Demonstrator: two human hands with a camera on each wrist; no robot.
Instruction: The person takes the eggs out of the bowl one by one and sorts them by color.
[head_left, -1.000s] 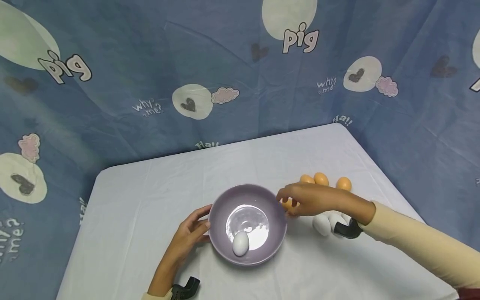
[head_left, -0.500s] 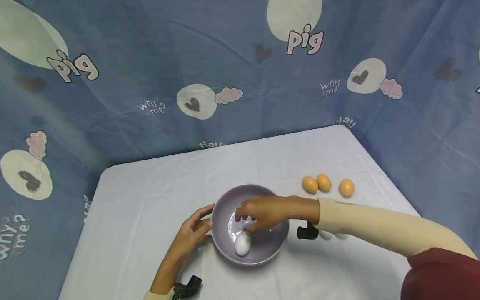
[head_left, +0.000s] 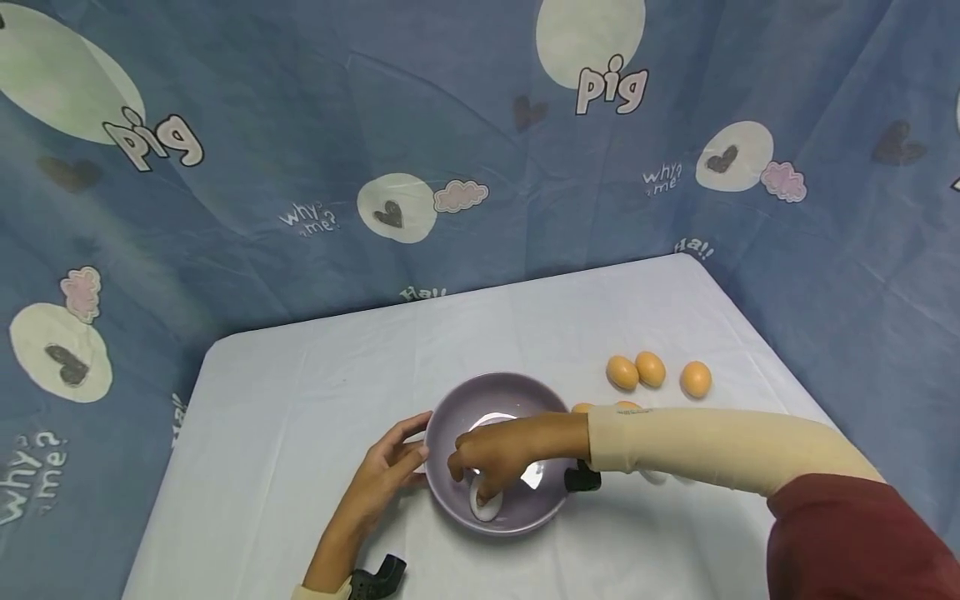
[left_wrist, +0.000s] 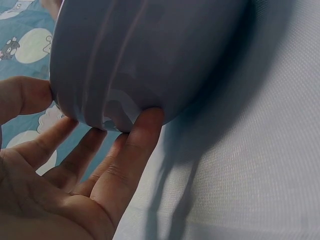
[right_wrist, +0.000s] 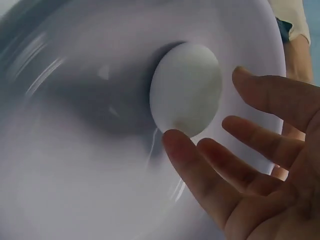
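A white egg (right_wrist: pixel 185 90) lies inside a mauve bowl (head_left: pixel 551 392), near the side closest to the wearer. My right hand (head_left: pixel 498 454) reaches down into the bowl over it. In the right wrist view its fingers are spread about the egg, one fingertip right at the shell's edge, while the thumb stays apart from it. My left hand (head_left: pixel 386 462) holds the bowl at its left side. There, the left wrist view shows the thumb (left_wrist: pixel 30 95) at the rim and the other fingertips against the outer wall.
Several orange-brown eggs (head_left: pixel 622 372) sit right of the bowl, two of them partly behind the right sleeve (head_left: pixel 690 433). More white eggs (head_left: pixel 654 477) peek out below that sleeve. A white cloth covers the table (head_left: pixel 300 400), and a blue printed curtain (head_left: pixel 480 125) hangs behind it.
My right hand has moved left from the orange-brown eggs beside the bowl, then down over the white egg inside it. My left hand stays at the bowl's left side.
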